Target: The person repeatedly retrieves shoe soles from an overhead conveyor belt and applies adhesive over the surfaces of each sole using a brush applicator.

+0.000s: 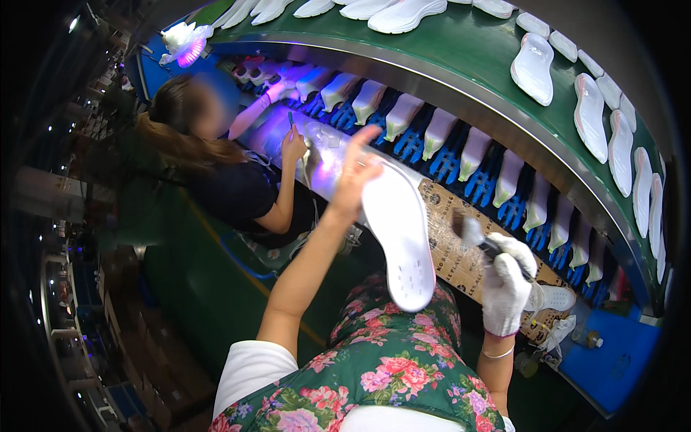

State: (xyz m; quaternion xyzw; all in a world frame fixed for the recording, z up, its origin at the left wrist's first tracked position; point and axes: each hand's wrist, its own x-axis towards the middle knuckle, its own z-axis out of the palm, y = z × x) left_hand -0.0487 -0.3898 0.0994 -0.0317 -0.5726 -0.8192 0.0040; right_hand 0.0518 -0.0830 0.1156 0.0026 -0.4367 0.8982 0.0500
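White shoe sole (400, 232), gripped by left hand (354, 173), above cardboard-covered bench (455, 252) (gloved right hand (506, 282) clasps brush (478, 238)).

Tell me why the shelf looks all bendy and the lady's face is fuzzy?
In the head view, the fisheye lens curves the green conveyor and darkens the corners; the co-worker's face is blurred; purple light glows over her bench, with glare from a lamp at upper left; the brush in the gloved right hand smears slightly, while the white sole in the left hand stays sharp.
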